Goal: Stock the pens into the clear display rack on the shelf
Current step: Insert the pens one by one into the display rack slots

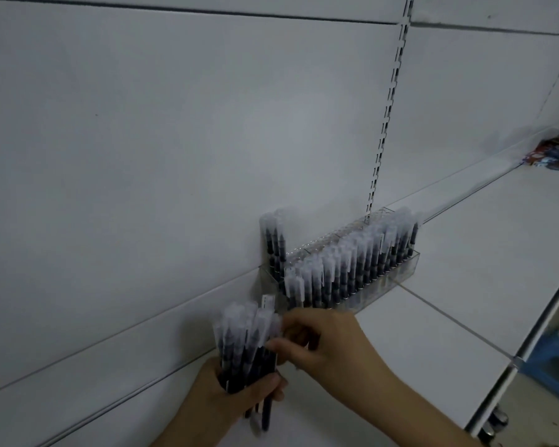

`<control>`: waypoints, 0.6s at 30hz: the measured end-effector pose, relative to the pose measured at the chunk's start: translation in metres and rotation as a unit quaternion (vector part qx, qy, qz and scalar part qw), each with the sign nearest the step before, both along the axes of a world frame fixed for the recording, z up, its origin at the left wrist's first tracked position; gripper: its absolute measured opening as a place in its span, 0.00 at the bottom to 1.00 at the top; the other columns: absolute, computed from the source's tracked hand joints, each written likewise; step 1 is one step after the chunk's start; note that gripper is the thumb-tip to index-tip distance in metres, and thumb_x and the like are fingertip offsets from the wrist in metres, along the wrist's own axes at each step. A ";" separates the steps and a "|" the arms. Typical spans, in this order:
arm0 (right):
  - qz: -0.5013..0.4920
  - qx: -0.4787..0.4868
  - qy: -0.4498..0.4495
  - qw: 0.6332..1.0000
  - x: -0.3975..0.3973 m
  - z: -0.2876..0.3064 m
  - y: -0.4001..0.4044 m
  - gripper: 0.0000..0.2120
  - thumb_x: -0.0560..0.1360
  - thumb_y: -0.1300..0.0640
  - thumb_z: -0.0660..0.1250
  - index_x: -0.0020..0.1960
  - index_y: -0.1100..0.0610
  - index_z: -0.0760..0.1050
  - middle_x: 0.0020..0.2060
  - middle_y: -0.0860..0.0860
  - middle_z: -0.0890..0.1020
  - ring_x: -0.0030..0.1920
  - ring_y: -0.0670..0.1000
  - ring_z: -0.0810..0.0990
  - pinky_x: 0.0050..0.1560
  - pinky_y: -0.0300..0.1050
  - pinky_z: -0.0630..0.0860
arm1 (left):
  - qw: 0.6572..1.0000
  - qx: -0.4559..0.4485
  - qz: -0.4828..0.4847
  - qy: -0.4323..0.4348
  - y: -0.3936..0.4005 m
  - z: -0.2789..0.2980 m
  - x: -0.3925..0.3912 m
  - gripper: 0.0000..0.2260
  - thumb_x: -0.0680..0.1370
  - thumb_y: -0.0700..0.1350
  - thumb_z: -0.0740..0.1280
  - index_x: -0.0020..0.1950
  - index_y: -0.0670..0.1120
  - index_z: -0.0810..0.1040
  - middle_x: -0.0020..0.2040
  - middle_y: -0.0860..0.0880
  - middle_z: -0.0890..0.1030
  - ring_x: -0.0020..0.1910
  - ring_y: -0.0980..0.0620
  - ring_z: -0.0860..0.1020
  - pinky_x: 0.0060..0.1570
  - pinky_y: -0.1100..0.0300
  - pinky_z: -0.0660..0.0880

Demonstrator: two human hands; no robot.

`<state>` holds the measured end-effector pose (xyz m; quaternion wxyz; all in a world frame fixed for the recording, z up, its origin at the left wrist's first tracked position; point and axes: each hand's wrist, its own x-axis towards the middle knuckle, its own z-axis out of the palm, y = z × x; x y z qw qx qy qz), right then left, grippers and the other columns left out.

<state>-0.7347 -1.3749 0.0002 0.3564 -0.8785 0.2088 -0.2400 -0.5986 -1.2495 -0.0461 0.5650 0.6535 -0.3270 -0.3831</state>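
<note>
Head view looks down along a white shelf (433, 301) whose back panel fills the upper left of the frame. Near the centre, against that panel, stands the clear display rack (384, 285), running from lower left up toward the right. Its front row is packed with dark pens under clear caps (352, 266), all upright; two or three more stand in the back row at its left end (273, 240), while the rest of the back row looks unfilled — probably where the next pens belong.

At the lower middle of the frame the left hand (236, 391) grips a bundle of pens (246, 337), fingers wrapped round the barrels and caps pointing up. Held like that the bundle works as a ready supply, already turned the way the pens stand in the rack. The right hand (323, 343) reaches across from the lower right, and its thumb and fingertips pinch at the caps on the bundle's right edge, seemingly picking out one pen — whether it has closed on just one I cannot tell, as motion blur smears the fingertips. Both hands hover just in front of the rack's left end, near the few back-row pens, which keeps each transfer short.

Far off in the upper right lies a colourful packet (555, 153), and a blue stool (549, 366) shows beneath the shelf edge at lower right.
</note>
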 end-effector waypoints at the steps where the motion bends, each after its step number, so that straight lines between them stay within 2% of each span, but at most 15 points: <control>1: 0.016 0.026 -0.004 1.000 -0.002 0.003 -0.002 0.07 0.74 0.47 0.73 0.40 0.48 0.78 0.34 0.46 0.83 0.36 0.41 0.81 0.36 0.28 0.71 | 1.000 -0.001 -0.008 -0.008 -0.001 0.000 0.000 0.19 0.61 0.46 0.80 0.47 0.45 0.78 0.36 0.61 0.84 0.36 0.62 0.83 0.34 0.70 0.77; 3: 0.036 0.057 -0.016 0.998 -0.005 0.010 -0.007 0.07 0.75 0.51 0.73 0.40 0.52 0.79 0.35 0.47 0.84 0.35 0.41 0.81 0.36 0.31 0.74 | 0.999 -0.019 -0.027 -0.003 -0.004 0.002 0.000 0.26 0.51 0.57 0.83 0.43 0.48 0.84 0.35 0.48 0.86 0.34 0.52 0.84 0.33 0.62 0.79; 4: 0.038 0.069 -0.035 0.996 -0.007 0.016 -0.011 0.07 0.76 0.52 0.72 0.41 0.53 0.79 0.35 0.47 0.84 0.35 0.42 0.82 0.37 0.35 0.76 | 0.999 -0.036 -0.014 0.018 -0.008 0.006 -0.002 0.26 0.50 0.58 0.83 0.41 0.46 0.86 0.35 0.43 0.85 0.32 0.48 0.84 0.32 0.59 0.80; 7: -0.005 0.083 -0.143 0.986 -0.015 0.043 -0.028 0.07 0.76 0.51 0.67 0.43 0.54 0.80 0.38 0.49 0.85 0.36 0.45 0.83 0.40 0.41 0.80 | 0.992 -0.061 0.057 0.090 -0.016 0.006 -0.001 0.15 0.66 0.44 0.79 0.46 0.35 0.83 0.33 0.38 0.83 0.29 0.45 0.82 0.29 0.58 0.79; 10: -0.062 0.059 -0.268 0.960 -0.020 0.072 -0.052 0.07 0.76 0.51 0.65 0.45 0.54 0.79 0.41 0.48 0.84 0.39 0.46 0.83 0.41 0.37 0.79 | 0.987 -0.066 0.092 0.110 -0.021 0.002 -0.003 0.13 0.66 0.42 0.78 0.46 0.37 0.83 0.33 0.36 0.82 0.31 0.44 0.82 0.32 0.55 0.80; 12: -0.077 0.054 -0.308 0.947 -0.016 0.085 -0.067 0.04 0.78 0.55 0.66 0.47 0.54 0.78 0.45 0.47 0.84 0.43 0.48 0.84 0.44 0.38 0.79 | 0.984 -0.063 0.123 0.115 -0.023 0.001 -0.007 0.05 0.70 0.37 0.72 0.45 0.38 0.83 0.33 0.36 0.82 0.31 0.43 0.82 0.34 0.54 0.81; 15: -0.080 0.027 -0.286 0.954 -0.002 0.089 -0.084 0.02 0.79 0.56 0.66 0.49 0.53 0.77 0.45 0.43 0.84 0.43 0.46 0.85 0.45 0.42 0.80 | 0.982 -0.074 0.135 0.109 -0.024 -0.007 -0.010 0.05 0.72 0.33 0.68 0.42 0.39 0.84 0.34 0.34 0.81 0.31 0.42 0.81 0.31 0.56 0.80; 18: -0.063 -0.014 -0.225 0.972 0.012 0.086 -0.093 0.02 0.80 0.55 0.66 0.49 0.53 0.77 0.41 0.44 0.84 0.42 0.43 0.84 0.47 0.39 0.80 | 0.985 -0.074 0.117 0.101 -0.024 -0.006 -0.011 0.06 0.68 0.37 0.75 0.44 0.39 0.84 0.35 0.34 0.81 0.32 0.41 0.81 0.32 0.57 0.79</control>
